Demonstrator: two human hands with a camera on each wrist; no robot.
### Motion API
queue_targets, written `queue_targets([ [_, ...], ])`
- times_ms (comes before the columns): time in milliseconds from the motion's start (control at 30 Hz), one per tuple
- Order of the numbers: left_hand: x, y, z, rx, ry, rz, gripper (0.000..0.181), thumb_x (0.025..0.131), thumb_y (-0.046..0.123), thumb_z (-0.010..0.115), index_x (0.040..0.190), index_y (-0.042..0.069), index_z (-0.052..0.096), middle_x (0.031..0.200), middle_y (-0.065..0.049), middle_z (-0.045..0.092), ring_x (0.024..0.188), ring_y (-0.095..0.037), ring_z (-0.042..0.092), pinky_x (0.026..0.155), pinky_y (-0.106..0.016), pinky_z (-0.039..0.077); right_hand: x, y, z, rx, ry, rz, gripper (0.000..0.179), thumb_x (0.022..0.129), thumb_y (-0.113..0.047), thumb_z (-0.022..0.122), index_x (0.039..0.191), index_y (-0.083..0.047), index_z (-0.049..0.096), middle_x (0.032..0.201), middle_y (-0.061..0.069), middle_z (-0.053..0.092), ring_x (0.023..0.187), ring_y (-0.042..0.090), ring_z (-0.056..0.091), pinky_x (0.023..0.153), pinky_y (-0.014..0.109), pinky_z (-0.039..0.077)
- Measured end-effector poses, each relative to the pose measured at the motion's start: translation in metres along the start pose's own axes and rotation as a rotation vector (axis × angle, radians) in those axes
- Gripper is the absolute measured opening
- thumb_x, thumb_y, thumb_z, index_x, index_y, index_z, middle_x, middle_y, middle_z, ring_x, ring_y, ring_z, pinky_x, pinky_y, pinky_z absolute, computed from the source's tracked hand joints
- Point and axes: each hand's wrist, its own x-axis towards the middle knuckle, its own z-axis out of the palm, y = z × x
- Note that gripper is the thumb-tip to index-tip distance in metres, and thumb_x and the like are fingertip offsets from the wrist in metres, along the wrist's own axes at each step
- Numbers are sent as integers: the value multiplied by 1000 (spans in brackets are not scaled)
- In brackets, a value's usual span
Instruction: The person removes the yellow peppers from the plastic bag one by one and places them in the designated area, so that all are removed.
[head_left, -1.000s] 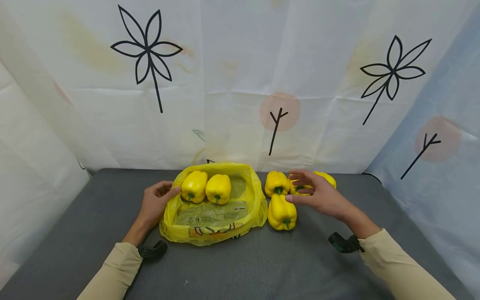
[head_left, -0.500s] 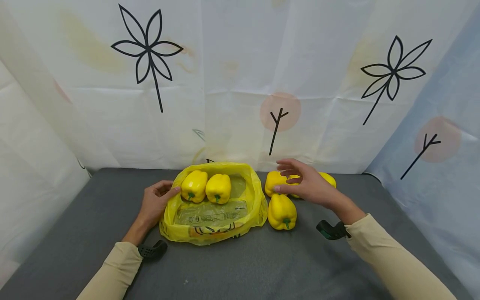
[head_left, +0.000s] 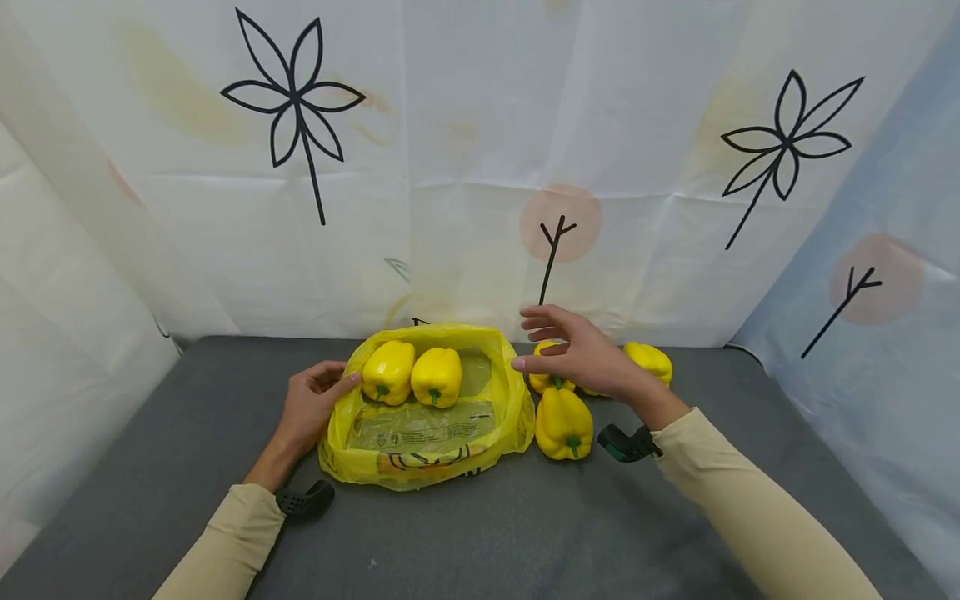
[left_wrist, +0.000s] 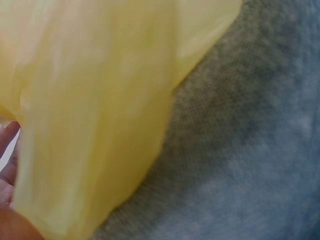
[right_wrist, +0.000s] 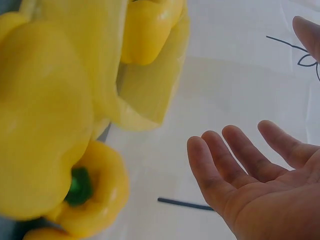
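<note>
A yellow plastic bag (head_left: 427, 467) lies with its mouth facing up, and two yellow bell peppers (head_left: 437, 377) rest inside at its back left. My left hand (head_left: 309, 412) grips the bag's left rim, thumb over the edge. Above the loose peppers by the bag's right rim hovers my right hand (head_left: 581, 352), fingers spread and holding nothing. Below it are a front pepper (head_left: 564, 423), a back pepper (head_left: 542, 382) partly hidden by the hand, and another pepper (head_left: 648, 360) farther right. In the right wrist view, the right palm (right_wrist: 280, 200) holds nothing.
A dark grey cloth (head_left: 465, 550) covers the table. A white printed curtain (head_left: 465, 250) stands right behind the bag and the peppers. Side curtains (head_left: 885, 400) close in on the left and right.
My right hand has moved left and slightly up over the loose peppers toward the bag's right rim. The left hand, the bag and the peppers stay where they were.
</note>
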Motion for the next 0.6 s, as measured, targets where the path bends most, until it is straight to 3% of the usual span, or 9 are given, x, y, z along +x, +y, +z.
queue_targets([
  [267, 0, 0, 0, 6, 1, -1, 35, 100, 15, 68, 121, -11, 64, 95, 2, 67, 83, -9, 65, 71, -22, 58, 18, -8, 13, 68, -27, -14, 72, 92, -28, 78, 153, -16, 42, 151, 11, 46, 138, 38, 45, 108, 50, 45],
  [600, 0, 0, 0, 3, -2, -4, 35, 100, 16, 68, 122, -11, 64, 96, 1, 67, 84, -9, 65, 71, -22, 58, 40, -9, 34, 97, -28, 11, 69, 92, -32, 77, 152, -19, 45, 149, 7, 49, 135, 29, 48, 108, 50, 44],
])
